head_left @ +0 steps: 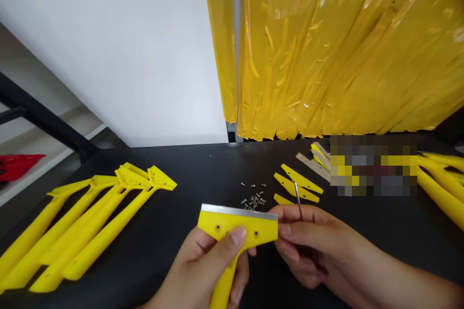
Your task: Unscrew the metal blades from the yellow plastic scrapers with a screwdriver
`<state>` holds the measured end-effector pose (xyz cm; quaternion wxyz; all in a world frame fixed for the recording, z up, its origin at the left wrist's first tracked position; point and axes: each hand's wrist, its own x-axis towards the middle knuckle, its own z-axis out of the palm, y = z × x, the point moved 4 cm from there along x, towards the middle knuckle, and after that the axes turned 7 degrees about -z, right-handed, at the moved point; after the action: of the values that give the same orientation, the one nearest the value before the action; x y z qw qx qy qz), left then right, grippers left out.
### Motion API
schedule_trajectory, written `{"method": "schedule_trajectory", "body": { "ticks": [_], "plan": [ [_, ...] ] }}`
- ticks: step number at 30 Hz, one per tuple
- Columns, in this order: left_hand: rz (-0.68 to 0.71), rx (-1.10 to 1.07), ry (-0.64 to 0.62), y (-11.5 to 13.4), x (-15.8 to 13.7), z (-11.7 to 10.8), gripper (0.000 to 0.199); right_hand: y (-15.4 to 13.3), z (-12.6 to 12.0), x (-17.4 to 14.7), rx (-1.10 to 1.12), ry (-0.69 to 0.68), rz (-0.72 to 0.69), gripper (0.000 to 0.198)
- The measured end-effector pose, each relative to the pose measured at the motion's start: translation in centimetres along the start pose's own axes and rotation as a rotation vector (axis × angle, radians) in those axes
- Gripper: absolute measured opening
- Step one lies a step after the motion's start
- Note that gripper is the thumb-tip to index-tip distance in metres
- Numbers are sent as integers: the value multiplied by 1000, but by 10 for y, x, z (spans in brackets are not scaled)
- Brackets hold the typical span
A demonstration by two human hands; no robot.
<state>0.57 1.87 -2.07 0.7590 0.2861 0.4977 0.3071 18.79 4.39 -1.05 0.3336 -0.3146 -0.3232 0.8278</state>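
Observation:
My left hand (217, 256) is wrapped round a yellow scraper (237, 224), its thumb pressed on the head between two dark holes. A silver metal blade (239, 211) runs along the head's top edge. Beside the scraper's right end, my right hand (311, 241) grips a thin metal rod-like tool (297, 195) between thumb and fingers; its tip points up and its exact kind cannot be made out. Just beyond the scraper lies a loose pile of small screws and nuts (258, 200). Several flat yellow plates (300, 181) with holes lie behind my right hand.
Several yellow scraper handles (108, 217) lie side by side on the black table (195, 164) at left. More yellow handles (444, 183) are at far right, beside a pixelated patch. Flat metal blades (313, 166) lie near it. Yellow plastic sheeting (326, 58) and a white panel (145, 58) stand behind.

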Motion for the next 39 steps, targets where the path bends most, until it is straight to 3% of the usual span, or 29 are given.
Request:
{"method": "schedule_trajectory", "body": {
  "ticks": [5,12,15,17,20,23,26,30,34,39],
  "plan": [
    [64,55,70,5,-2,0,49,3,2,-2,50,-84,1,14],
    [48,1,98,3,-1,-3,51,6,-1,1,71,-114,-22,10],
    [106,-64,122,10,4,-10,54,5,-4,4,27,-76,-80,24],
    [137,-79,138,16,6,-16,52,1,-6,4,-99,-59,-163,35],
    [167,-61,170,27,7,-21,42,-6,-14,-2,-515,56,-268,45],
    [193,-32,199,34,7,-24,36,-12,-28,-8,-937,196,-271,44],
    [203,-10,239,37,8,-27,35,-19,-40,-5,-1086,254,-351,39],
    [216,8,278,40,13,-30,33,-33,-39,-1,-1154,295,-512,42],
    [190,-9,295,41,20,-34,37,-46,-32,-5,-1104,345,-563,24],
    [137,-28,307,36,25,-41,42,-52,-35,-9,-944,410,-605,24]
  ]
}}
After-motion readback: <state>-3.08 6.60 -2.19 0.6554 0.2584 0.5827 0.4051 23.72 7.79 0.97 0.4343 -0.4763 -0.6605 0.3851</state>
